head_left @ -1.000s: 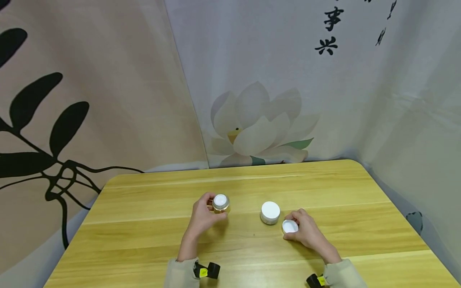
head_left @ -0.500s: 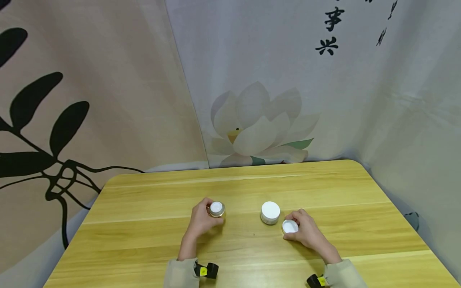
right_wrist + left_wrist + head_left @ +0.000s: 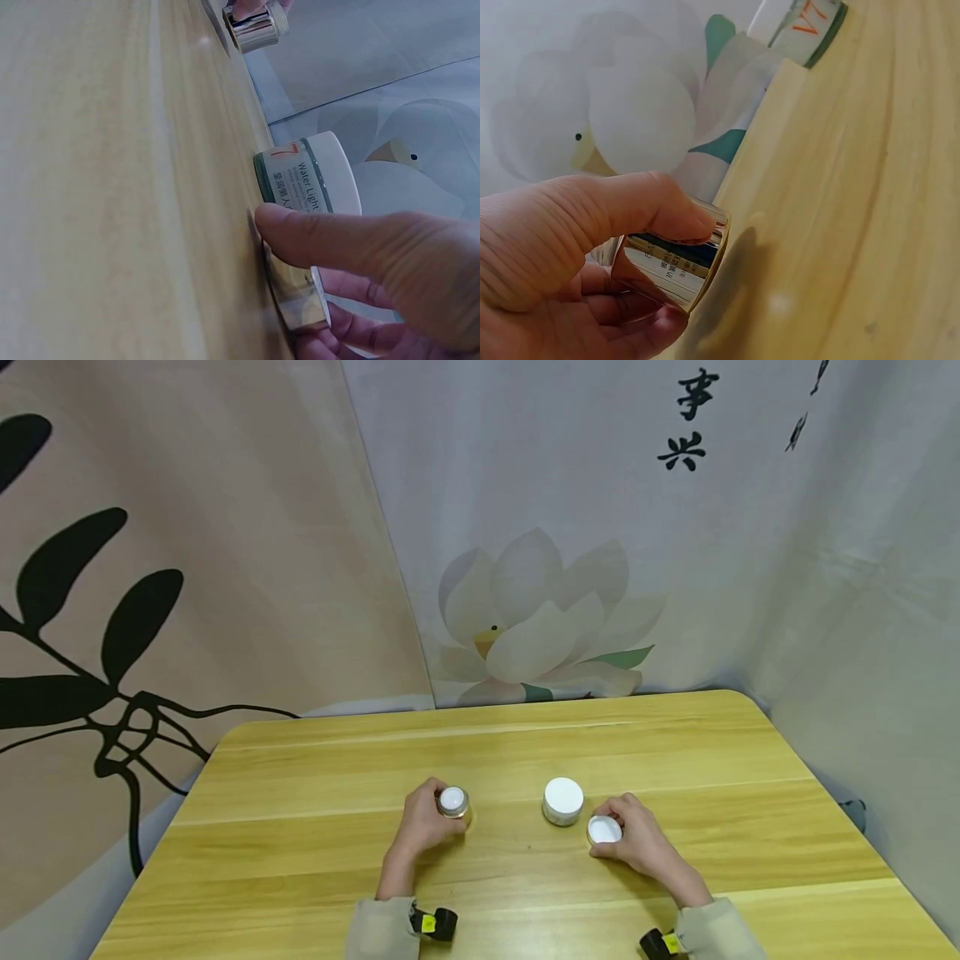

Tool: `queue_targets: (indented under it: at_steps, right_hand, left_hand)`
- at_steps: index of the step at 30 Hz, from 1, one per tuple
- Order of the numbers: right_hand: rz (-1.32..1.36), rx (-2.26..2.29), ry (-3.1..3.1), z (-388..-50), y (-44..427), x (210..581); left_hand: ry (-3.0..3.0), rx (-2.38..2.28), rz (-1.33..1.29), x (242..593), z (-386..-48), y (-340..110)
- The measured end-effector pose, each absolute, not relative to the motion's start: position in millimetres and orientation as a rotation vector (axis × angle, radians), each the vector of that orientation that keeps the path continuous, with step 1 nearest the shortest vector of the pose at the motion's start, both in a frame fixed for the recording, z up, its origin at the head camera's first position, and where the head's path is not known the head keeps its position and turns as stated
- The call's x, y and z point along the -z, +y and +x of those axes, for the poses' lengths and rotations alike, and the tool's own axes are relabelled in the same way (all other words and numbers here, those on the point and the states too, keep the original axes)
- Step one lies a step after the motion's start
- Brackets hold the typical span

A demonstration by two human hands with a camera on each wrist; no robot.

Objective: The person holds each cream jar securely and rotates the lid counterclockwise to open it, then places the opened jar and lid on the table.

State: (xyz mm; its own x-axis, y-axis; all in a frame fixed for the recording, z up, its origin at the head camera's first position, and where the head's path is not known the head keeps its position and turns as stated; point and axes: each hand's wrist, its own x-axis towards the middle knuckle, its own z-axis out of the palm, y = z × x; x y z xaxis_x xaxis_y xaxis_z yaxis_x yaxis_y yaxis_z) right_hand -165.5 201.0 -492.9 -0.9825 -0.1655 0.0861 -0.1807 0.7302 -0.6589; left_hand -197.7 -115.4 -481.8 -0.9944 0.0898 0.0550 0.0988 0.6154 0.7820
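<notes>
My left hand (image 3: 423, 821) grips a small cosmetic jar (image 3: 453, 802), mirror-gold with printed text on its side and a white round top. In the left wrist view, the thumb lies along one side of the gold jar (image 3: 671, 274) and the fingers curl round the other. Whether its base touches the table is hard to tell. My right hand (image 3: 637, 837) pinches a shallow gold lid (image 3: 296, 296) at the tabletop, its white face (image 3: 604, 829) upward. Between the hands, closer to the right one, stands a larger white-topped cream jar (image 3: 562, 802), upright with its lid on.
The wooden table (image 3: 315, 793) has rounded far corners. Behind it hangs a printed cloth (image 3: 570, 527) with a flower, leaves and black characters. Black wrist cameras (image 3: 444, 925) sit at both sleeve cuffs.
My left hand has moved slightly left and toward me, lowering the gold jar toward the table. The right hand with the lid and the larger cream jar have stayed in place.
</notes>
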Motion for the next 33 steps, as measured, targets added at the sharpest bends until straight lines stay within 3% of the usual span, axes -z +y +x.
queue_targets:
  at_steps: [24, 33]
  right_hand:
    - [0.303, -1.118, -2.898, -165, 202, 494]
    - [0.310, -1.131, -2.880, -165, 202, 495]
  left_hand:
    - [-2.897, 1.265, -0.141, 482, -197, -109]
    - [-2.696, 1.190, -0.343, 473, -197, -83]
